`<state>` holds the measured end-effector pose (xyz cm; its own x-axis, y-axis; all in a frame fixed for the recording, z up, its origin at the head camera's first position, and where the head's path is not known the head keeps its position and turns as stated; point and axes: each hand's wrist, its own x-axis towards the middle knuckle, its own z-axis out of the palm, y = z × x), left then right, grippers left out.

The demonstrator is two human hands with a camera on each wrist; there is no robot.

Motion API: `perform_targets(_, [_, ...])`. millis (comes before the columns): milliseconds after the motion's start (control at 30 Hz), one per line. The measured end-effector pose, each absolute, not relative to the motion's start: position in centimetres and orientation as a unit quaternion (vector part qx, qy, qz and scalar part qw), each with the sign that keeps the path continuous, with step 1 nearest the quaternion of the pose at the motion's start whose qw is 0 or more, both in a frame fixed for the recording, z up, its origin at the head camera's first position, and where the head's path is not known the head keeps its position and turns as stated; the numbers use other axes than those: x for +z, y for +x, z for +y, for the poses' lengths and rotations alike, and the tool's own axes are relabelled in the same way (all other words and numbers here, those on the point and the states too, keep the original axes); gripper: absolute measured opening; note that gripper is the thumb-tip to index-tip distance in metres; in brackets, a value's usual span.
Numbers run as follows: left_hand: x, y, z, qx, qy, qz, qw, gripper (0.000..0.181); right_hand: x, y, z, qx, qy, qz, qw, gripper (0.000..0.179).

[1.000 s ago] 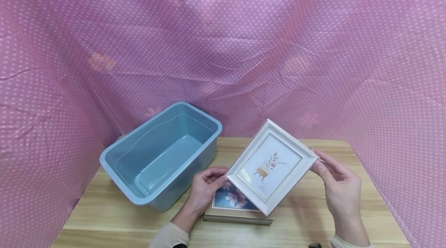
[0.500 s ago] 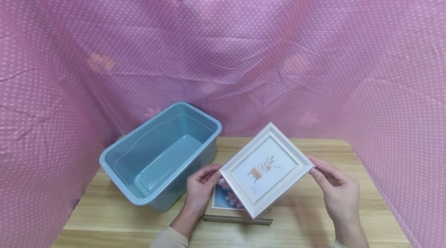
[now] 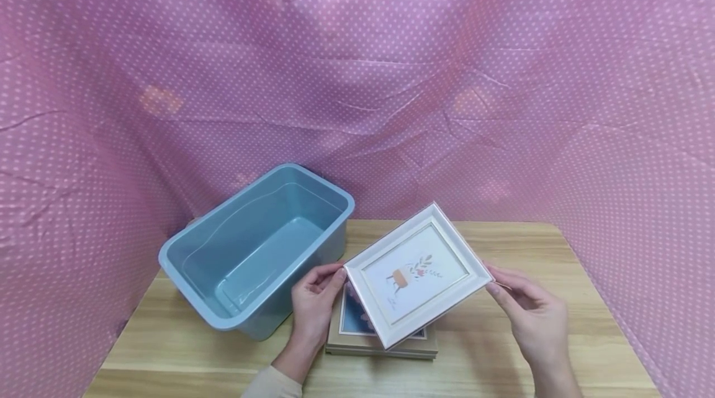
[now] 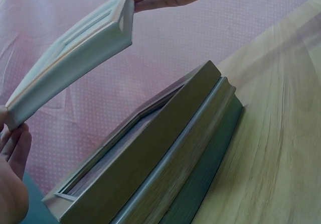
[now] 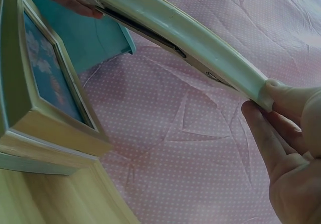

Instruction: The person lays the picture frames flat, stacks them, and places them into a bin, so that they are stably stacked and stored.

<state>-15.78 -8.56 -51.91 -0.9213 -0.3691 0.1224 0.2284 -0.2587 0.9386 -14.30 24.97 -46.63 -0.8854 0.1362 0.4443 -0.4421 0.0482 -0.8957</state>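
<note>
A white picture frame [image 3: 419, 277] with a small plant print is held in the air, tilted, between both hands. My left hand [image 3: 314, 305] pinches its left corner, thumb on the front and fingers behind. My right hand [image 3: 533, 317] pinches the opposite corner the same way. Below lies a stack of frames [image 3: 381, 348], the top one gold-coloured with a blossom picture, partly hidden by the white frame. In the left wrist view, a gap shows between the white frame [image 4: 70, 58] and the stack [image 4: 165, 148]. The right wrist view shows metal fittings on the frame's back.
A blue-grey plastic bin [image 3: 257, 249] with nothing in it stands left of the stack, angled on the wooden table [image 3: 503, 348]. Pink dotted cloth [image 3: 357, 87] hangs behind and on both sides of the table.
Both hands have carried the white frame a little left and slightly lower, turning it clockwise. It covers more of the blossom picture's left side. The bin and stack stay put.
</note>
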Motion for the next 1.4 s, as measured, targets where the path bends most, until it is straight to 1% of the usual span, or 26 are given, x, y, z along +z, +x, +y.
perform_targets(267, [-52.0, -15.8, -8.5, -0.791, 0.054, -0.576, 0.200, 0.027, -47.2, -13.5, 24.7, 0.684, 0.076, -0.700, 0.189, 0.026])
perform_targets(533, [-51.9, -16.0, -8.6, -0.789, 0.051, -0.581, 0.193, 0.033, -47.9, -12.4, 24.1, 0.679, 0.072, -0.705, 0.190, 0.023])
perform_targets(733, [-51.8, -16.0, -8.8, -0.769, 0.029, -0.607, 0.199, 0.036, -49.1, -11.3, 23.1, 0.664, 0.067, -0.717, 0.200, 0.024])
perform_targets(833, [-51.7, -16.1, -8.8, -0.762, 0.031, -0.618, 0.192, 0.039, -49.9, -10.9, 22.4, 0.649, 0.063, -0.727, 0.216, 0.023])
perform_targets(967, [-51.6, -16.1, -8.8, -0.748, 0.032, -0.636, 0.185, 0.042, -50.8, -10.2, 21.3, 0.669, 0.045, -0.702, 0.239, 0.023])
perform_targets(1233, [-51.9, -16.3, -8.6, -0.704, 0.024, -0.684, 0.189, 0.038, -52.0, -9.1, 19.0, 0.744, 0.071, -0.590, 0.306, 0.023])
perform_targets(1400, [-51.8, -16.2, -8.7, -0.675, 0.024, -0.714, 0.183, 0.038, -52.3, -8.6, 17.9, 0.756, 0.045, -0.568, 0.324, 0.021])
